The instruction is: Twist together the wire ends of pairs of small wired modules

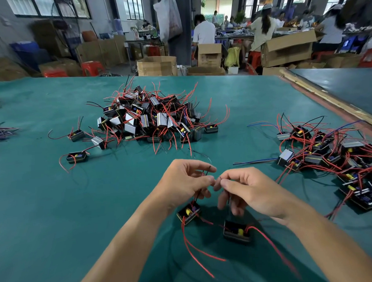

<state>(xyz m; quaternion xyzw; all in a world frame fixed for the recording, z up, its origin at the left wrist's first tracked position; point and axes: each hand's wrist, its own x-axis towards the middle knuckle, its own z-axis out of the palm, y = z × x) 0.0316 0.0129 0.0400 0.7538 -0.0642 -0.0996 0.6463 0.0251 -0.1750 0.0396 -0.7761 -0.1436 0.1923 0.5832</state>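
Two small black modules with yellow parts and red leads hang just above the green table (pixel 46 209). The left module (pixel 188 212) dangles below my left hand (pixel 185 181), which pinches its thin wire ends between thumb and fingers. Under my right hand (pixel 252 191) hangs the right module (pixel 236 232), its dark wire pinched at my fingertips. The two sets of fingertips nearly touch at the middle, where the wire ends meet. Long red leads (pixel 197 252) trail from both modules toward me.
A big heap of loose modules (pixel 150 119) with red wires lies at the table's middle back, with stray modules (pixel 77 157) to its left. A second pile (pixel 337 156) lies at the right. Beyond the far edge are cardboard boxes, red stools and seated people.
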